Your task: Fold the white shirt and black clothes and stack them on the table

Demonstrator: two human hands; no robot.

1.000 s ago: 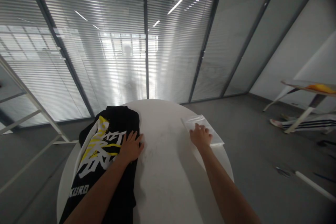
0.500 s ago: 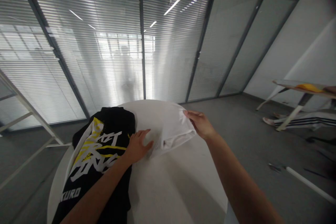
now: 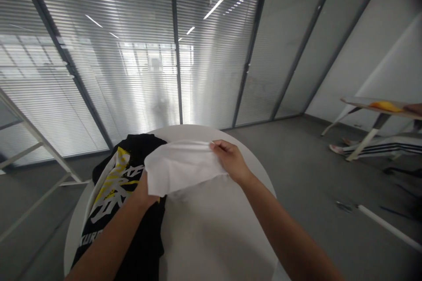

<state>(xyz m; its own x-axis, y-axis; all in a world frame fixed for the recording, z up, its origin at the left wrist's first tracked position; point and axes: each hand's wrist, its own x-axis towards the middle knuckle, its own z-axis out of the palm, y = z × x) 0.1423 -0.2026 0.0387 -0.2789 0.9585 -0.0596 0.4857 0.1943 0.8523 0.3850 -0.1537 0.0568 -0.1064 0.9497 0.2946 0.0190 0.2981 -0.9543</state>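
A piece of thin white cloth (image 3: 184,164) is stretched sideways over the round table, its exact kind unclear. My right hand (image 3: 229,160) pinches its upper right corner between thumb and fingers. At the cloth's left end is my left hand (image 3: 147,191), with its fingers hidden behind the fabric, so I cannot see whether they grip it. Under my left forearm lies a black garment (image 3: 141,237) with white lettering and yellow print, spread along the left side of the table.
The round white table (image 3: 217,237) stands before a glass partition with blinds (image 3: 211,74). A white metal frame (image 3: 49,153) is at the left. To the right are another table (image 3: 372,104), a person's legs in striped trousers (image 3: 389,145) and a white pole (image 3: 385,224) near the floor.
My right hand has drawn the white cloth leftward, and its left end now overlaps the black garment. My left hand, spread and empty before, has moved left behind the cloth.
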